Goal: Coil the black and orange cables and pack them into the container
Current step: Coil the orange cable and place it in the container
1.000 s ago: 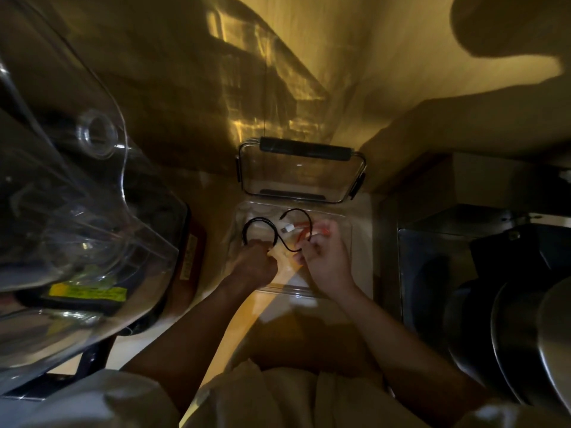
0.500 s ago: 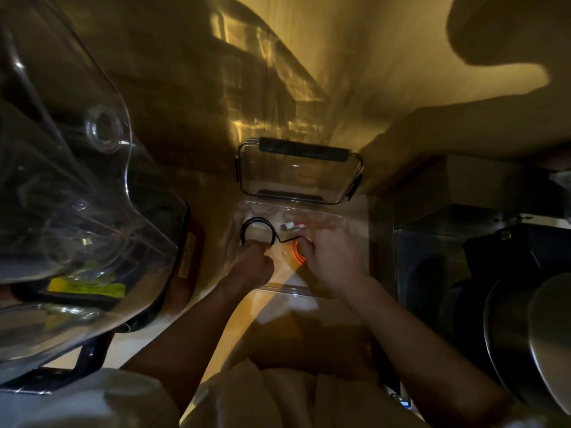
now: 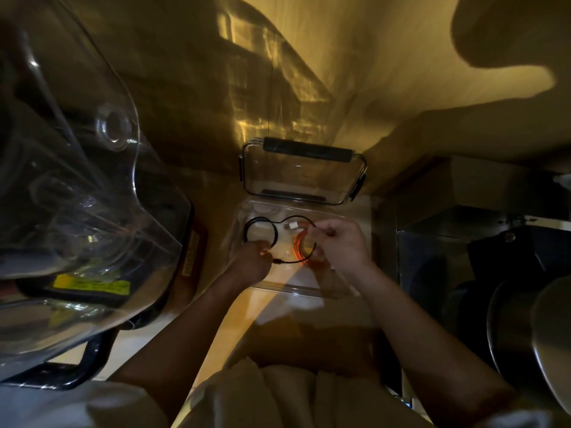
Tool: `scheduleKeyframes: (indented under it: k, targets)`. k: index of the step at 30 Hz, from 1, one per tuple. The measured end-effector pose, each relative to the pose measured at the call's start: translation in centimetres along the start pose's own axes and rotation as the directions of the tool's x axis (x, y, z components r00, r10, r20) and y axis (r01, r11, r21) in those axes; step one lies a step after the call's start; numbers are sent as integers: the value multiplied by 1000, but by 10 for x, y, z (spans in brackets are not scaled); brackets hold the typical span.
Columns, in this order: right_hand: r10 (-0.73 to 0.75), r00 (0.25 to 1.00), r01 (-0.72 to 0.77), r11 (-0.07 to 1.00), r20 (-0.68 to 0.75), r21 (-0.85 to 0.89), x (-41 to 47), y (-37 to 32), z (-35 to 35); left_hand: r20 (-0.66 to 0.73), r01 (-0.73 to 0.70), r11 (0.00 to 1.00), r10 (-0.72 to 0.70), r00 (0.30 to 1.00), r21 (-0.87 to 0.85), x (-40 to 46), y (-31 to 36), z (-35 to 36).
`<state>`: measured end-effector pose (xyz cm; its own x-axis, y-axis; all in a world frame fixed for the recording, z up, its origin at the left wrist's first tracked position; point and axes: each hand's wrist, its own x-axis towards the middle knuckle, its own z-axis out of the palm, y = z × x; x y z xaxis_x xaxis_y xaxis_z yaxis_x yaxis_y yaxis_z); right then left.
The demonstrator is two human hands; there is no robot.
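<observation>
A clear plastic container [image 3: 287,287] lies on the counter in front of me. Inside it, a black cable [image 3: 260,223] forms one loop on the left and a wider arc toward the right. An orange cable [image 3: 297,248] sits coiled under my right hand. My left hand [image 3: 252,263] is closed around the black cable near its plug end at the container's left. My right hand [image 3: 338,244] pinches the black cable's arc above the orange coil. A white connector [image 3: 291,225] lies between the two loops.
The container's clear lid [image 3: 301,177] with black clips leans against the wall behind it. A large clear plastic appliance cover [image 3: 77,193] fills the left. Dark metal pots [image 3: 525,310] and a steel box stand at the right. The light is dim and yellow.
My right hand has lifted off the orange coil and now pinches the black cable, whose right arc has widened. My left hand stays at the left loop.
</observation>
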<state>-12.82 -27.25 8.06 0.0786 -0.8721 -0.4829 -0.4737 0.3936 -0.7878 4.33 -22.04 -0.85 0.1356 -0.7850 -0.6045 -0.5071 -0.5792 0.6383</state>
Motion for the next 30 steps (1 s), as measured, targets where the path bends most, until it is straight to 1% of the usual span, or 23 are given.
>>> scheduleKeyframes:
  k: [2, 4, 6, 8, 9, 10, 12, 13, 14, 18, 21, 23, 24, 25, 26, 27, 28, 29, 30]
  targets:
    - [122, 992, -123, 986, 13, 112, 4, 6, 0, -15, -69, 997, 69, 998, -28, -6, 5, -2]
    - [215, 976, -217, 953, 29, 211, 6, 11, 1, -15, -81, 991, 80, 997, -102, -12, 7, -6]
    - [285, 957, -289, 915, 56, 280, 8, 14, 2, -23, -44, 980, 40, 999, -196, -15, 5, -7]
    - [342, 935, -355, 881, 98, 313, 8, 18, 4, -71, 36, 932, -67, 995, -361, -14, 4, -6]
    - [357, 928, -373, 872, 110, 316, 7, 20, 6, -92, 77, 877, -136, 986, -474, -14, 5, -6]
    - [361, 925, -379, 871, 118, 312, 8, 23, 8, -94, 109, 798, -202, 975, -592, -15, 9, -7]
    - [356, 925, -379, 875, 129, 300, 6, 27, 14, -21, 160, 584, -291, 956, -796, -18, 21, -9]
    - [361, 923, -385, 876, 135, 290, 6, 27, 17, 28, 183, 511, -296, 955, -840, -19, 26, -9]
    - [370, 918, -396, 874, 141, 280, 5, 27, 20, 59, 202, 496, -287, 956, -844, -19, 27, -8]
    - [406, 893, -448, 850, 196, 279, 5, 26, 32, 127, 269, 572, -276, 953, -775, -25, 27, 3]
    - [416, 878, -465, 858, 236, 219, 7, 30, 45, 112, 270, 611, -285, 952, -744, -29, 30, 6]
    - [441, 866, -482, 861, 235, 161, 11, 37, 53, 55, 246, 670, -293, 954, -700, -30, 30, 6]
    - [455, 861, -490, 862, 226, 131, 14, 40, 57, -7, 213, 733, -285, 959, -646, -29, 29, 4]
    - [453, 869, -478, 873, 199, 101, 16, 42, 58, -95, 168, 819, -260, 961, -548, -28, 27, 2]
    - [417, 897, -429, 901, 148, 61, 18, 44, 59, -180, 122, 897, -216, 960, -424, -26, 24, 0]
    - [330, 942, -330, 944, 68, -10, 19, 45, 57, -240, 88, 951, -163, 957, -297, -25, 23, -4]
    - [190, 982, -191, 976, -22, -106, 20, 46, 54, -271, 68, 981, -117, 955, -182, -23, 22, -7]
    - [35, 996, -51, 980, -87, -194, 19, 45, 51, -288, 64, 996, -81, 954, -69, -22, 22, -9]
    - [-94, 989, 62, 963, -114, -261, 19, 44, 49, -296, 64, 997, -49, 954, 41, -21, 23, -12]
